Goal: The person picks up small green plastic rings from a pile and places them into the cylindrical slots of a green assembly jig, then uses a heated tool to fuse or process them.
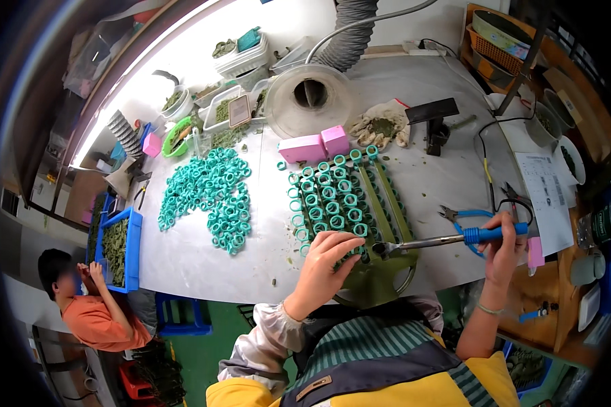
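A green slotted jig (380, 197) lies on the white table (197, 258) in front of me, its rows filled with teal rings (326, 197). My left hand (326, 261) rests on the jig's near end, fingers curled over the ring rows. My right hand (506, 244) grips the blue handle of a soldering iron (455, 239), whose metal tip points left and touches the jig near my left fingers. A loose heap of teal rings (210, 197) lies on the table to the left.
Two pink blocks (316, 146) sit beyond the jig, beside a clear suction funnel with a grey hose (312, 95). Blue-handled pliers (465, 217), a printed sheet (546, 197) and a glove (383, 125) lie right. A person in orange (91, 305) sits lower left by a blue tray (119, 247).
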{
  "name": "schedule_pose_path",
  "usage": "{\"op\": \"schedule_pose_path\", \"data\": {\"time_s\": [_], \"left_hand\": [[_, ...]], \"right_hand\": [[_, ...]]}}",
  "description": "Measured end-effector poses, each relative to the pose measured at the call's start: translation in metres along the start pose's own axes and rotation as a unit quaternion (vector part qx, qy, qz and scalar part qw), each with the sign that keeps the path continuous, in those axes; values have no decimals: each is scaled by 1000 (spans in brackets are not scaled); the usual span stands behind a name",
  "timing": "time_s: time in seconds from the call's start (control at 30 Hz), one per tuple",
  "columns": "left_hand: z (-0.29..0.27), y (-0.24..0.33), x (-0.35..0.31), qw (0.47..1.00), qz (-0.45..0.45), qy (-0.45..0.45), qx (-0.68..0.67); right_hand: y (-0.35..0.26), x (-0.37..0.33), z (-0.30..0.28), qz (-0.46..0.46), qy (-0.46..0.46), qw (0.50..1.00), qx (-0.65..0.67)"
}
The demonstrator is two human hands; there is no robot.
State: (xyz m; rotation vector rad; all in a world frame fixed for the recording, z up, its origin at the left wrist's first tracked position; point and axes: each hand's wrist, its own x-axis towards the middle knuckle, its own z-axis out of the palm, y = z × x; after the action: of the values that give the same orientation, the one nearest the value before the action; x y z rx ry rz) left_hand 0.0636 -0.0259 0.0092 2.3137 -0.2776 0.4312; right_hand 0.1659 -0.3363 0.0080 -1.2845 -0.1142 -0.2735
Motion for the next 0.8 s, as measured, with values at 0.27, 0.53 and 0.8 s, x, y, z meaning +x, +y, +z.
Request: {"op": "schedule_pose_path", "data": {"time_s": [0.27,0.53,0.8], "left_hand": [[23,-9,4,1000,0,-27,15],[12,-6,9,998,1,-20,-59],[-108,-157,-57,896,-179,72,399]], "right_hand": [[11,-5,12,33,-41,998,46],[-7,7,-12,2,0,1000,5],[-4,12,-10,2,13,1000,8]]}}
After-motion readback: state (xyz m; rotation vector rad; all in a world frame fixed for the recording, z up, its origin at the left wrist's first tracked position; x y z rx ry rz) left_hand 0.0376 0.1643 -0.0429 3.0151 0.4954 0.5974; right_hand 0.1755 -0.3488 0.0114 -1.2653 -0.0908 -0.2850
